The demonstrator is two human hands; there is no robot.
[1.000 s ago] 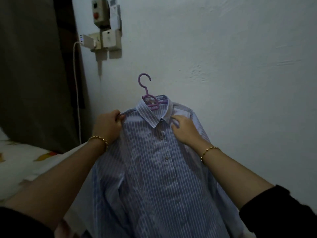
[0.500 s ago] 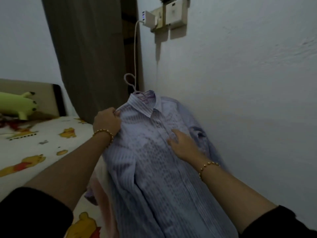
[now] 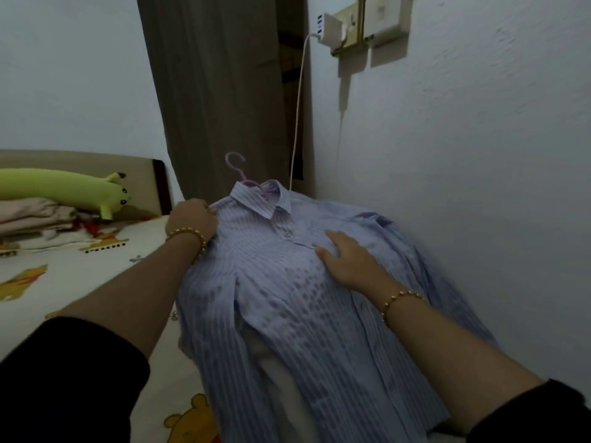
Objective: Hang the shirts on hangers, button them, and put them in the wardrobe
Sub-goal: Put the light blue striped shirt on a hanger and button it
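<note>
1. Since a second ago, the pale blue striped cotton shirt [image 3: 287,298] has tipped from upright against the wall to sloping back over the near corner of the cartoon-print bed [image 3: 80,282]. The right hand [image 3: 345,260] has slid from the collar down to the chest.
2. The shirt sits on a lilac plastic hanger [image 3: 235,164], whose hook pokes out above the collar. It is close beside the white wall [image 3: 463,187]. I cannot tell whether it rests fully on the bed.
3. The left hand [image 3: 193,219] has its fingers curled round the shirt's shoulder, probably pinching the hanger end through the cloth. The right hand lies flat with its fingers spread, pressing on the button placket and gripping nothing.
4. The shirt looks light, thin and limp. It will likely crease, sag and slide off the smooth hanger if tilted.
5. It is best carried by the hook or the hanger's shoulder, with a flat palm steadying the front. For buttoning, pinch the placket edges close to each button.
</note>
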